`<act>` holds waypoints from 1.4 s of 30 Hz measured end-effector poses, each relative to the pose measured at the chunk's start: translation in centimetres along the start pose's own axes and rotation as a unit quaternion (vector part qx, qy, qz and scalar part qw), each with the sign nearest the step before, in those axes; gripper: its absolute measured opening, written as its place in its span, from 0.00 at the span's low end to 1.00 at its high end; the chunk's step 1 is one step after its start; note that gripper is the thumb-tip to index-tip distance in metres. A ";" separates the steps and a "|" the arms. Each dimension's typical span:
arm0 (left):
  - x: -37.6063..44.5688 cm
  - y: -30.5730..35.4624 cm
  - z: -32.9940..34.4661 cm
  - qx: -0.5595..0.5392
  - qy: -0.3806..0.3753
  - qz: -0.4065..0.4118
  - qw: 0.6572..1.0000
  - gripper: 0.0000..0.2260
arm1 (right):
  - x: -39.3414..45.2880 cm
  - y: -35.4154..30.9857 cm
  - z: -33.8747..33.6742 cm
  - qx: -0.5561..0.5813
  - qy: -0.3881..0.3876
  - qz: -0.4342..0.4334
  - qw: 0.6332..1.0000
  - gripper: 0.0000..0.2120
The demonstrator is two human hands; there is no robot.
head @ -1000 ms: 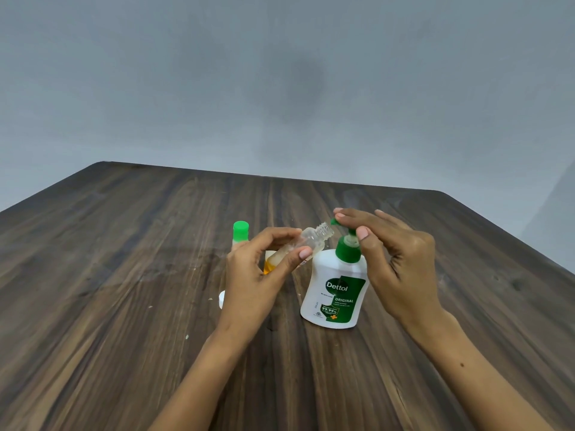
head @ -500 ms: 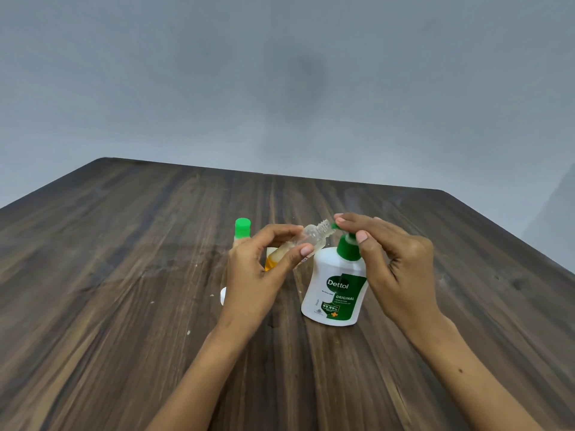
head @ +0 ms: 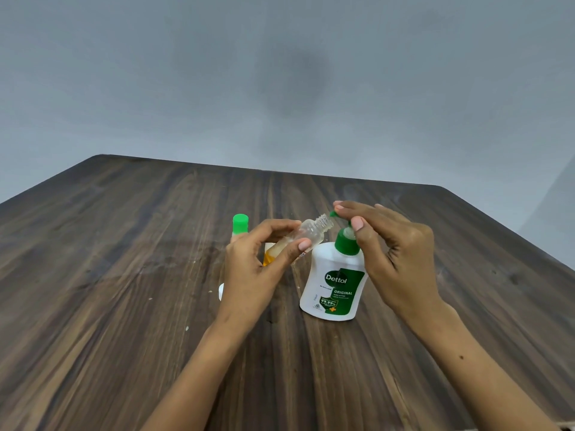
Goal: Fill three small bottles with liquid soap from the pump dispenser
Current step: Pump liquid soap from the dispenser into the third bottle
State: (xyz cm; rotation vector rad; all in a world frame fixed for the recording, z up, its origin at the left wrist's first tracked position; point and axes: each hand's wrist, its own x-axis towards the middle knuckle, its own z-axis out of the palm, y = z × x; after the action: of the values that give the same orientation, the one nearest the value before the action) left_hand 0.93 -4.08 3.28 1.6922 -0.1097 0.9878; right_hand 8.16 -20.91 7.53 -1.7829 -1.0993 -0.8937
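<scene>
A white pump dispenser (head: 334, 281) with a green label and green pump stands on the table's middle. My right hand (head: 395, 253) lies over the pump head, fingers straight on top and thumb beside the pump stem. My left hand (head: 255, 272) grips a small clear bottle (head: 308, 233), tilted, its open threaded neck just below the green nozzle. Orange soap sits in the bottle's lower end. A second small bottle with a green cap (head: 240, 223) stands behind my left hand, mostly hidden.
The dark wooden table (head: 124, 275) runs to a far edge against a grey wall. A small white object (head: 221, 292) peeks out at the left of my left wrist. A few white specks lie on the wood.
The pump head went down half a second ago and has come back up under my right hand. The tilted bottle stays at the nozzle.
</scene>
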 end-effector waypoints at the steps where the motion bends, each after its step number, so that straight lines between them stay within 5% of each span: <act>1: 0.0 0.0 0.0 0.000 0.002 0.000 1.000 0.14 | 0.0 0.0 0.0 -0.007 0.001 -0.005 1.000 0.16; 42: 0.0 0.3 0.0 -0.010 -0.003 -0.006 1.000 0.12 | -0.3 0.2 0.0 0.029 0.000 0.015 0.999 0.16</act>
State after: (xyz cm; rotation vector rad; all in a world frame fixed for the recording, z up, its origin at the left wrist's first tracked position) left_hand 0.78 -4.20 3.45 1.6760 -0.1141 0.9695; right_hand 8.21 -21.03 7.18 -1.7473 -1.0855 -0.8347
